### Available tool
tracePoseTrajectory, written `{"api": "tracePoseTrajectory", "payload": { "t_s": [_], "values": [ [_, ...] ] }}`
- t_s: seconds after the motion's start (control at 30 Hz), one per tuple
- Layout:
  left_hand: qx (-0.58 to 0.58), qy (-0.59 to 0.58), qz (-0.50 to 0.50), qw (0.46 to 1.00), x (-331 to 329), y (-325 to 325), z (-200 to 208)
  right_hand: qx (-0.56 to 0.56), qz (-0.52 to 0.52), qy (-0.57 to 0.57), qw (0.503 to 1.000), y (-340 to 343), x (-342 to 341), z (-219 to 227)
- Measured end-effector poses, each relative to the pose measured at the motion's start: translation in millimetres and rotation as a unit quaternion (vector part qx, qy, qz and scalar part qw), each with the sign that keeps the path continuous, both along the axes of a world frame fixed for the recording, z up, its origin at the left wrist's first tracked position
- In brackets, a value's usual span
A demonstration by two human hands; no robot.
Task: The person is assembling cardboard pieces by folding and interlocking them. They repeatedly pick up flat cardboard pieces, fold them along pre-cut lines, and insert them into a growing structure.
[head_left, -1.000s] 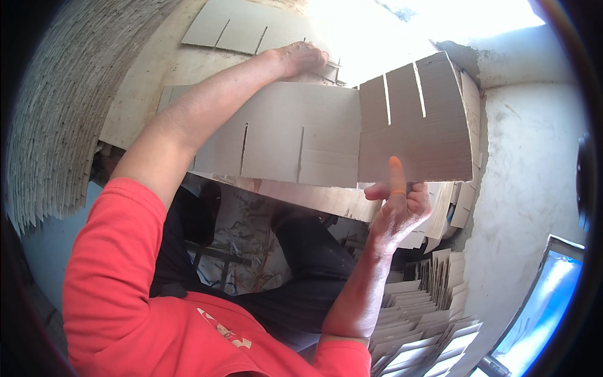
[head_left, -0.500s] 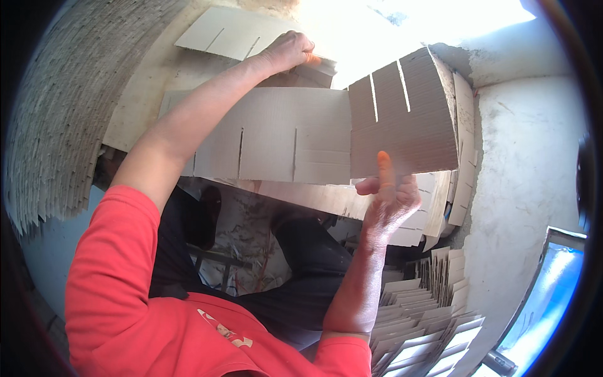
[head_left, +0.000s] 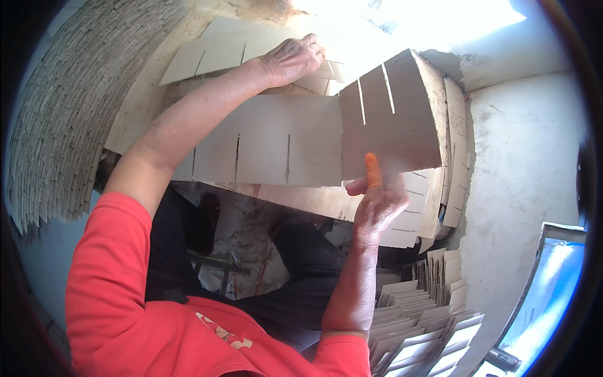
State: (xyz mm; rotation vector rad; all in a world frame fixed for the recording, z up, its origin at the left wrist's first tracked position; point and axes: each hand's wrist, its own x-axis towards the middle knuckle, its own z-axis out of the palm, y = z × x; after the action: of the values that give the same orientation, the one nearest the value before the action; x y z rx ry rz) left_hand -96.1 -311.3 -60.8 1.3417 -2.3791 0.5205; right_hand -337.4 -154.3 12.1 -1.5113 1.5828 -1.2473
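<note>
A grey-white cardboard sheet [head_left: 264,144] with slots cut in it lies over the bench in front of me. At its right side a darker slotted cardboard panel [head_left: 396,135] stands tilted up. My right hand [head_left: 380,204] grips that panel at its lower edge, the orange-covered index finger lying on its face and the other fingers partly hidden behind. At the far side, my left hand [head_left: 292,61] is closed at the edge of another slotted cardboard sheet [head_left: 223,47]. Its fingertips, one with orange on it, are partly hidden.
A tall stack of cardboard [head_left: 75,113] rises at the left. More slotted pieces [head_left: 427,327] stand in rows at the lower right. The wooden bench edge [head_left: 295,200] runs above my legs. A wall [head_left: 509,163] and a blue shiny panel [head_left: 546,289] are on the right.
The far cardboard sheet has shifted left and turned slightly, with my left hand at its edge. My right hand and the tilted panel have moved a little left.
</note>
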Motion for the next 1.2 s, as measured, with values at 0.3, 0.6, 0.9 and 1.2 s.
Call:
{"api": "tracePoseTrajectory", "payload": {
  "t_s": [0.3,0.6,0.9,1.2],
  "values": [
    [-0.132,0.015,-0.104,0.986,-18,17,10,-0.012,0.016,-0.002,1.000,-1,-3,-5],
    [-0.156,-0.006,-0.199,0.967,-35,51,25,0.009,-0.008,-0.008,1.000,-5,-4,-3],
    [-0.135,0.000,-0.235,0.963,-36,58,32,0.027,-0.003,-0.015,1.000,-5,-6,-1],
    [-0.129,0.083,-0.311,0.938,-70,121,25,-0.138,-0.045,0.001,0.989,-6,-15,-4]
  ]
}}
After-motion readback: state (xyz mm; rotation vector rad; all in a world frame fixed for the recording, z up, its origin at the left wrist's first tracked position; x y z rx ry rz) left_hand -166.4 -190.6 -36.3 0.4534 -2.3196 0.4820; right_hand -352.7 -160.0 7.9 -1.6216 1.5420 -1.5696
